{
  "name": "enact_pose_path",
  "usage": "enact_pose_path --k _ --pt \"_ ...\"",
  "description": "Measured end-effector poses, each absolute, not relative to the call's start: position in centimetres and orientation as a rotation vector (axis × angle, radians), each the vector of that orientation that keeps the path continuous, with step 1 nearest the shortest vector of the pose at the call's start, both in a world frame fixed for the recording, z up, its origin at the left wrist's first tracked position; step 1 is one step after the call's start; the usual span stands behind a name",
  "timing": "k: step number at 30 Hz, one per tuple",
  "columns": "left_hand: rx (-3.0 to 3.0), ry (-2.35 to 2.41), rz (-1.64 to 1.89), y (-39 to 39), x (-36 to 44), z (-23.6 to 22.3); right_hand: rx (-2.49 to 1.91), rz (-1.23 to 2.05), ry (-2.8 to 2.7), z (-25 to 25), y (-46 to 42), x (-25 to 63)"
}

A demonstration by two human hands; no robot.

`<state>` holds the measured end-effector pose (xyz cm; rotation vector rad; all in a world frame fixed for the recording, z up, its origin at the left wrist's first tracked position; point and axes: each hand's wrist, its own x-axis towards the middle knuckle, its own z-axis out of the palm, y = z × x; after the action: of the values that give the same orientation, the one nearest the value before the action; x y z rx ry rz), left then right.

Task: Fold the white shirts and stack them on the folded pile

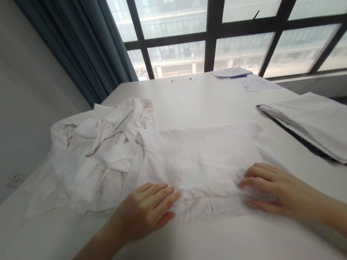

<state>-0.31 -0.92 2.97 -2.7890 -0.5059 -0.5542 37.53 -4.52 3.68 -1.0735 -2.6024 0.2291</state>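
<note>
A white garment (201, 156), perhaps a shirt, lies folded into a rough rectangle on the white table, with a creased strip along its near edge. On that strip's left end rests my left hand (150, 205), fingers stretched out and close together. My right hand (269, 187) touches the right end, its fingers apart and slightly bent, a little blurred. Neither hand visibly lifts the fabric. Left of the folded part, a crumpled heap of white cloth (100, 156) adjoins it; I cannot tell whether both are one piece.
At the right, a stack of folded white cloth (329, 126) sits on something dark and flat. Papers (231, 72) and a blue pen (238, 76) lie at the table's (189, 106) far right. Beyond are windows and a dark blue curtain (85, 43).
</note>
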Motion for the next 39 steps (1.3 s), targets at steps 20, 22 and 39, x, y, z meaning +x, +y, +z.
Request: enact_pose_path --k 20,22,39 --pt "-3.070 -0.566 -0.635 -0.1 -0.8 2.2 -0.954 0.477 -2.628 3.5 -4.3 37.3" --pt "-3.136 -0.688 -0.639 0.0 -0.8 1.8 -0.987 0.517 -2.563 3.0 -4.2 37.4" --pt "-3.180 -0.714 -0.100 -0.6 -0.8 1.7 -1.219 0.721 -2.592 2.2 -3.7 37.4"
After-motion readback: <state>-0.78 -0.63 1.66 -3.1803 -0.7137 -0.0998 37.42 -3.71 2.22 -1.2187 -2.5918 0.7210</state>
